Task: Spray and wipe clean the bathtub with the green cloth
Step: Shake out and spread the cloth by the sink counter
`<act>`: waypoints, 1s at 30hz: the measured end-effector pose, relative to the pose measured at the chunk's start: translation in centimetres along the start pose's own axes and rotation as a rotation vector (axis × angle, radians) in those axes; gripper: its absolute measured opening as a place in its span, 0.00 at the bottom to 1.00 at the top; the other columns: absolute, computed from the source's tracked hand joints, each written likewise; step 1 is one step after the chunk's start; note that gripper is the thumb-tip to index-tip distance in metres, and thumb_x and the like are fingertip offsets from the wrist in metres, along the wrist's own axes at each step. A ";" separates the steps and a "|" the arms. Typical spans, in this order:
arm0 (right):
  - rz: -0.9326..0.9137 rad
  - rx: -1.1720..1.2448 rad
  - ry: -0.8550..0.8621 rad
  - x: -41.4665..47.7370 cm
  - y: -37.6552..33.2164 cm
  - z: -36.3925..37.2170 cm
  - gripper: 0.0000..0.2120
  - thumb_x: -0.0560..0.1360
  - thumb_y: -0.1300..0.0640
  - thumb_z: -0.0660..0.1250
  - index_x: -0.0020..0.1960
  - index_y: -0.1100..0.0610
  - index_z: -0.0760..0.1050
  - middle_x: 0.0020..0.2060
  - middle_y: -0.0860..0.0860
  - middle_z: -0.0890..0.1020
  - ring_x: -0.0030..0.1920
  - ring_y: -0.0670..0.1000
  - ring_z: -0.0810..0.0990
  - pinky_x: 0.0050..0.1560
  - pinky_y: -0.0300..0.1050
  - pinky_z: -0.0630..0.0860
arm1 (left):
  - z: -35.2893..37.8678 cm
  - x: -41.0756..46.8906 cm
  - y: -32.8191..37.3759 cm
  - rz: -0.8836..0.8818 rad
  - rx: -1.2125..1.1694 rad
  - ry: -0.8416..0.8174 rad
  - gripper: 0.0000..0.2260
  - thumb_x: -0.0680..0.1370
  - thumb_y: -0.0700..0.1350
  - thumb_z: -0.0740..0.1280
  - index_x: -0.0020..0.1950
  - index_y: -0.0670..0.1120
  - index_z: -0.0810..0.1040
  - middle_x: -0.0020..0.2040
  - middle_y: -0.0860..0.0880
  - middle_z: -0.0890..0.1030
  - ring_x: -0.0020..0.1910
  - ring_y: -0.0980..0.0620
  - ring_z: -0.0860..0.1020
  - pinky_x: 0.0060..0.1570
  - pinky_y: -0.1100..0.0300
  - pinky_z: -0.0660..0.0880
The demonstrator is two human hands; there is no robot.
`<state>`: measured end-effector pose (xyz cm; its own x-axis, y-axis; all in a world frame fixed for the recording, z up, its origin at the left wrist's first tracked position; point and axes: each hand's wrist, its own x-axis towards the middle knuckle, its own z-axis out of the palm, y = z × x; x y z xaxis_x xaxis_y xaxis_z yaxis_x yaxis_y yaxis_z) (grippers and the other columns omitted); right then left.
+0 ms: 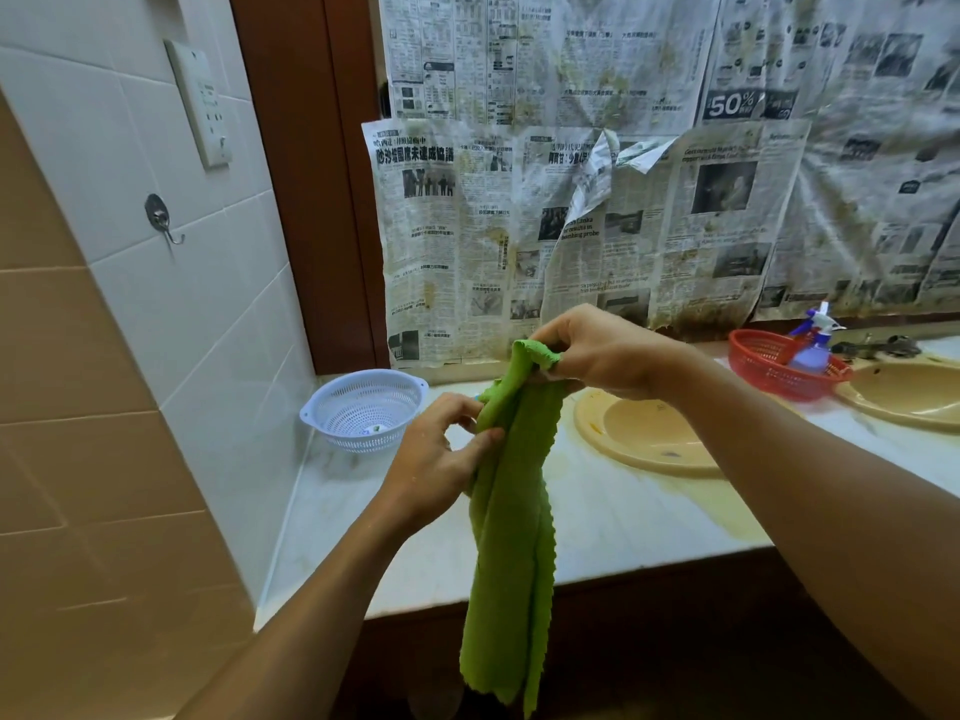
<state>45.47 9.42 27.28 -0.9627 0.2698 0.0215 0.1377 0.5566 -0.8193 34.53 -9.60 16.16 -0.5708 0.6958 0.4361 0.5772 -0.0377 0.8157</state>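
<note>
Hidden around the green cloth (511,511)

The fingertips of your right hand (608,350) are buried in the fold at its top. Right of it, your forearm (805,459) covers part of the near sink (644,433). The far sink (914,397) runs off the picture's edge, and the rim of the red basket (769,361) hides the base of the spray bottle (813,350). Above it, the print on the newspaper (649,226) is too small to read.

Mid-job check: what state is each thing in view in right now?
green cloth: unfolded, hanging long, held by both hands.
left hand: grips the cloth's middle.
right hand: pinches its top edge.
spray bottle: leaning in the red basket, untouched.
white colander: upright on the counter.
sink: stained yellow round its rim.
newspaper: stained, one flap torn loose.
</note>
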 end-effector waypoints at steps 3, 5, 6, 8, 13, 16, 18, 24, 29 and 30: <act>0.043 0.012 -0.085 -0.6 0.0 -1.2 0.08 0.76 0.65 0.73 0.55 0.62 0.85 0.49 0.58 0.87 0.50 0.55 0.86 0.55 0.49 0.83 | -1.6 -0.4 0.3 -0.095 -0.202 -0.076 0.04 0.80 0.41 0.72 0.52 0.42 0.82 0.47 0.47 0.85 0.48 0.53 0.83 0.48 0.53 0.80; 0.055 0.080 -0.101 -0.9 0.0 -1.8 0.09 0.77 0.64 0.71 0.56 0.66 0.83 0.47 0.57 0.87 0.48 0.53 0.85 0.51 0.46 0.83 | -2.4 -1.0 0.8 -0.138 -0.285 -0.177 0.08 0.80 0.44 0.70 0.54 0.39 0.79 0.48 0.41 0.85 0.47 0.49 0.83 0.46 0.55 0.80; 0.047 0.123 -0.103 -1.0 -0.1 -1.8 0.10 0.78 0.64 0.70 0.56 0.68 0.82 0.46 0.57 0.86 0.47 0.52 0.84 0.50 0.43 0.82 | -2.7 -1.3 1.1 -0.166 -0.288 -0.244 0.09 0.80 0.45 0.69 0.55 0.40 0.79 0.48 0.40 0.86 0.47 0.49 0.84 0.45 0.57 0.79; 0.009 0.169 -0.096 -1.1 -0.1 -1.6 0.10 0.78 0.65 0.69 0.57 0.68 0.81 0.46 0.56 0.85 0.47 0.51 0.83 0.50 0.41 0.80 | -3.1 -1.6 1.3 -0.230 -0.281 -0.388 0.10 0.80 0.47 0.69 0.57 0.42 0.79 0.51 0.43 0.86 0.49 0.51 0.84 0.46 0.62 0.78; -0.016 0.116 -0.049 -1.7 0.3 -1.1 0.07 0.77 0.67 0.70 0.53 0.64 0.84 0.47 0.57 0.86 0.48 0.51 0.84 0.52 0.41 0.80 | -5.0 -1.5 1.3 -0.076 0.380 -0.601 0.12 0.79 0.50 0.66 0.60 0.63 0.73 0.53 0.53 0.83 0.54 0.51 0.81 0.56 0.56 0.77; 0.014 0.007 0.033 -2.5 1.0 -0.9 0.06 0.76 0.67 0.72 0.51 0.60 0.85 0.45 0.55 0.86 0.45 0.48 0.83 0.50 0.40 0.79 | -6.3 -1.2 2.0 0.148 1.140 -0.521 0.15 0.80 0.51 0.60 0.65 0.63 0.65 0.49 0.50 0.77 0.51 0.45 0.74 0.59 0.47 0.67; 0.021 -0.001 0.096 -3.0 1.4 -0.7 0.07 0.76 0.68 0.71 0.50 0.59 0.85 0.44 0.55 0.86 0.44 0.48 0.83 0.47 0.38 0.79 | -7.1 -1.1 2.8 0.301 1.223 -0.422 0.12 0.80 0.47 0.60 0.61 0.59 0.68 0.49 0.51 0.78 0.53 0.46 0.74 0.57 0.46 0.64; -0.052 -0.042 0.263 -4.2 1.2 -0.5 0.07 0.75 0.69 0.73 0.47 0.59 0.84 0.41 0.56 0.85 0.42 0.50 0.82 0.46 0.43 0.80 | -9.2 -0.7 4.2 0.680 1.203 -0.192 0.23 0.72 0.36 0.72 0.65 0.52 0.76 0.53 0.51 0.79 0.53 0.45 0.74 0.52 0.45 0.66; -0.081 0.022 0.294 -4.3 0.9 0.3 0.04 0.74 0.63 0.75 0.46 0.62 0.81 0.38 0.55 0.81 0.40 0.49 0.78 0.44 0.45 0.78 | -10.0 0.0 5.8 0.543 1.097 -0.282 0.18 0.78 0.34 0.69 0.67 0.46 0.76 0.49 0.49 0.71 0.44 0.48 0.69 0.40 0.52 0.73; -0.089 0.065 0.296 -4.4 0.8 0.4 0.04 0.75 0.64 0.74 0.46 0.63 0.80 0.39 0.55 0.81 0.40 0.49 0.79 0.45 0.45 0.80 | -10.1 0.1 6.4 0.469 1.084 -0.319 0.17 0.79 0.35 0.69 0.67 0.46 0.75 0.49 0.49 0.71 0.44 0.49 0.69 0.41 0.52 0.74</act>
<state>49.70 8.41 26.30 -0.8592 0.4446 0.2531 0.0313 0.5395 -0.8414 32.21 -17.02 25.28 -0.0955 0.9257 0.3660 0.9630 0.1790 -0.2013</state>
